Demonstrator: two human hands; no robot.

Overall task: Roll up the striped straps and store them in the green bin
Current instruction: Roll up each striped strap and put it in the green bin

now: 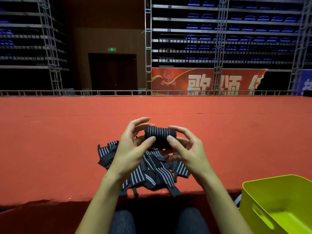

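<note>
The left hand [133, 147] and the right hand [187, 149] grip one rolled strap [160, 136] between them, thumbs pressed on its near face and fingers curled over the far side, and hold it in the air just above the pile of loose straps [145, 168]. The step in hand appears to be finishing this roll. To do it well, keep even pressure from both thumbs so that the layers stay tight and the edges stay flush; if a free tail remains, which cannot be told from this view, tuck or fasten it before either hand lets go, otherwise the roll is likely to spring open. Carry the roll with one hand wrapped fully around it. The roll is a short, thick cylinder of dark fabric with thin pale stripes running around it; its ends are hidden by the hands. The pile directly beneath the roll holds several flat straps of the same dark, pale-striped fabric, tangled and overlapping, some ends reaching the near edge of the red carpet [67, 141]. The green bin [263, 188] stands to the right of the roll and nearer the person, below the carpet edge; the part of its inside that shows holds no straps.
</note>
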